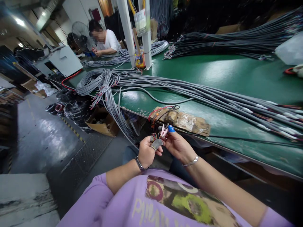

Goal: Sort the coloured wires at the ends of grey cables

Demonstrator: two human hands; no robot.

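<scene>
My left hand (147, 152) is closed, with grey covers on some fingertips. Thin coloured wires (155, 136) fan upward from its grip, apparently a stripped cable end; the rest of that cable is hidden by the hand. Close against it, my right hand (178, 145) pinches a small pink clip-like tool (163, 131) beside the wires. Blue tape wraps the right thumb. Whether the tool touches a wire is too small to tell. Just beyond both hands, a worn brown board (184, 121) lies at the edge of the green table (220, 72), with red and black leads at its left end.
Long grey cables (151, 82) stretch across the table, some drooping over its front edge. More cable bundles (227, 41) lie at the back right. A white post (146, 41) rises from the table. Across it sits a person in white (111, 41). An open cardboard box (101, 123) stands on the floor.
</scene>
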